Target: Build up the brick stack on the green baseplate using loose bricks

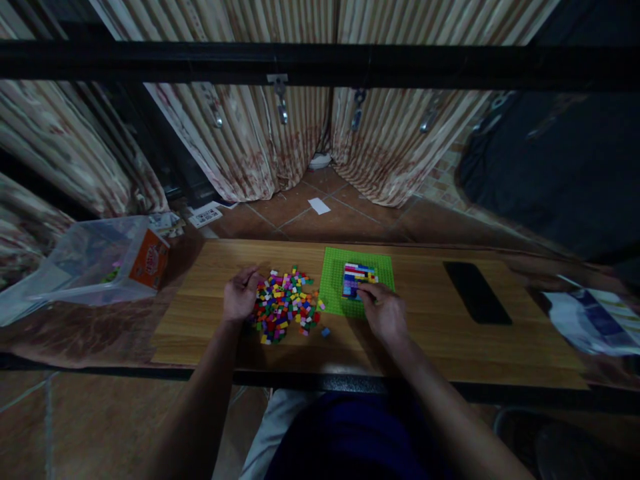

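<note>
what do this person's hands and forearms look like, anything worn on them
Both the left hand and the right hand are bare, with no glove to be seen. The forearms are bare too, with no sleeve over them. No watch or bracelet shows at either wrist, though the picture is dim.

At six o'clock sits a deep blue top [350, 443], darkening almost to black in shadow. Just short of seven o'clock, pale grey, creased trousers [280, 423] show. The left hand [242, 293] and right hand [385, 312] are bare, as are both forearms [213, 383].
</note>
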Demonstrator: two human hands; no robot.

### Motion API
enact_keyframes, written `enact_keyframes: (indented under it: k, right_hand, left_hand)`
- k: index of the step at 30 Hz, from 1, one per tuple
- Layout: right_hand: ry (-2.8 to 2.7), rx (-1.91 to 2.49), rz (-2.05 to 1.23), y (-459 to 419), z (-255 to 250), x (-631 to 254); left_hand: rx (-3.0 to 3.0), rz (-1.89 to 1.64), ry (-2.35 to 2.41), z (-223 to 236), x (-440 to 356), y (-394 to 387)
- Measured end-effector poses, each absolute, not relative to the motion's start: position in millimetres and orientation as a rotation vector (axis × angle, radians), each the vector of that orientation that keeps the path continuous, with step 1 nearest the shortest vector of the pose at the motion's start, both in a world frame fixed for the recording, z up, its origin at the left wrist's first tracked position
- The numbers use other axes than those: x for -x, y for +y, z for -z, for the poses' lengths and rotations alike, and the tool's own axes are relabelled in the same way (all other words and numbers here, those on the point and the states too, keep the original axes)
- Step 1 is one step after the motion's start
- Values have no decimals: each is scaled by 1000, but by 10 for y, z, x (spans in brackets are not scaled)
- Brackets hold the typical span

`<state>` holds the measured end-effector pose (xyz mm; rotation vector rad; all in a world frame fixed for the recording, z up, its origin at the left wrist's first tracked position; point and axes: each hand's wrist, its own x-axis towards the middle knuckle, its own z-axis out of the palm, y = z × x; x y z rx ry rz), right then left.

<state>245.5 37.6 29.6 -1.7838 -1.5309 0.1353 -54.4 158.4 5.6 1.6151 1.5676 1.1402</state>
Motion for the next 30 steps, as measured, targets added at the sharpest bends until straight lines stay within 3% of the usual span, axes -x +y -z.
enact_keyframes:
  k: [13,21,30]
  right_hand:
    - [-1263,1776,-252,296,-291,-2518]
    - [-1227,1854,7,405,-231,-2557]
    - [-1247,1907,-49,494,-51,-2467]
  left_hand:
    - [-1598,-1158,1549,-98,511,1548]
    - [-1571,-1175,1539,-126,487,1527]
    - [-1590,-1177,1543,-136,484,1520]
